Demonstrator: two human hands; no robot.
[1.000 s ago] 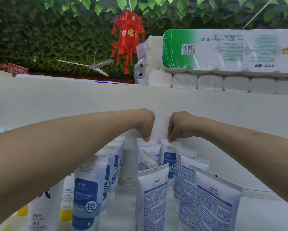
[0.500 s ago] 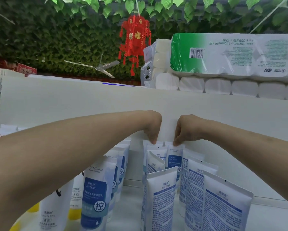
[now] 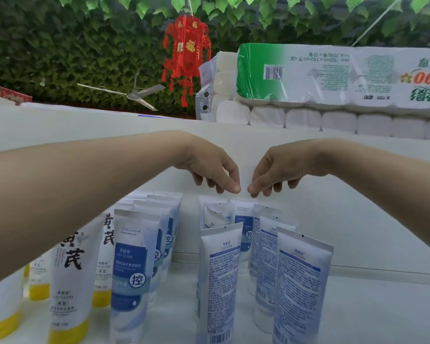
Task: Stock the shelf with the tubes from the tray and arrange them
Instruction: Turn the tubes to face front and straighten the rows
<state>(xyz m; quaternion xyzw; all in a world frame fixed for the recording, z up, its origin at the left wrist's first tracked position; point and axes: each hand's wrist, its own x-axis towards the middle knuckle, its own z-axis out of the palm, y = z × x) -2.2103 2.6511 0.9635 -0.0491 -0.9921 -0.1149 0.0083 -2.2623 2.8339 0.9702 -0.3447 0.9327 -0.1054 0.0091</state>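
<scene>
Your left hand (image 3: 209, 167) and right hand (image 3: 281, 167) have lifted off the back-row tubes (image 3: 243, 217); both hang loosely curled, holding nothing. Those tubes stand upright on the shelf (image 3: 370, 306), directly below, equally near either hand.

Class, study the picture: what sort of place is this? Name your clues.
Probably a shop aisle: rows of identical blue-and-white tubes stand on a white shelf, with yellow-based tubes beside them and wrapped toilet roll packs stacked above.
</scene>
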